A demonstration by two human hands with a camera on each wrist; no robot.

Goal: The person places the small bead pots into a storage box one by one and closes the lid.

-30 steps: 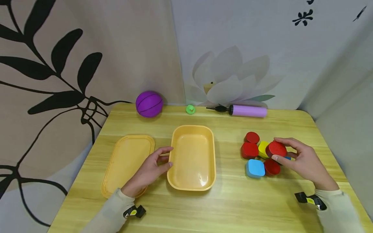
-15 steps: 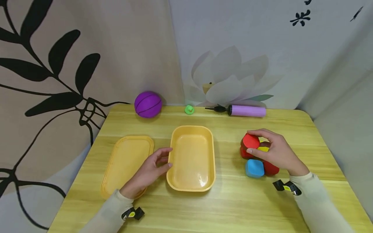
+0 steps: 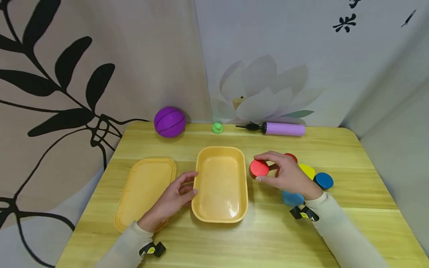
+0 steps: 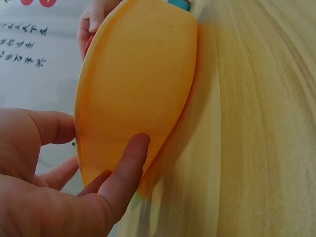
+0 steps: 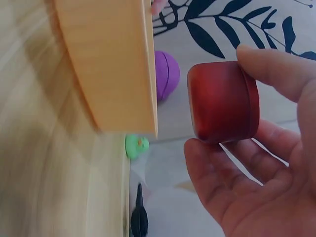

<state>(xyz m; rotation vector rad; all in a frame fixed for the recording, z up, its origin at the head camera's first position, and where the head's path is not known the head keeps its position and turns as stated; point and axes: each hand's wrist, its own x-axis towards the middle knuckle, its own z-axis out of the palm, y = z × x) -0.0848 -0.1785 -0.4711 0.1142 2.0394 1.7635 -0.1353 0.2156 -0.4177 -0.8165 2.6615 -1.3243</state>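
Note:
A small round red tin with a lid (image 3: 259, 168) is pinched between the thumb and fingers of my right hand (image 3: 284, 173). It is raised off the table, just right of the yellow plastic box (image 3: 219, 186); the right wrist view shows the tin (image 5: 222, 101) apart from the box wall. My left hand (image 3: 175, 197) touches the box's left side with its fingers and thumb fairly straight. In the left wrist view the thumb (image 4: 131, 168) lies against the outer wall. No things are seen inside the box.
Right of the box are a yellow tin (image 3: 307, 171), a dark blue tin (image 3: 324, 181), a light blue tin (image 3: 292, 198) and partly hidden red ones. A yellow lid (image 3: 147, 190) lies left. Along the back edge: purple ball (image 3: 169, 122), green duck (image 3: 217, 128), purple pump (image 3: 285, 129).
My right hand has carried the red tin leftward from the group of tins to beside the box, uncovering the dark blue tin. The left hand and the box have stayed in place.

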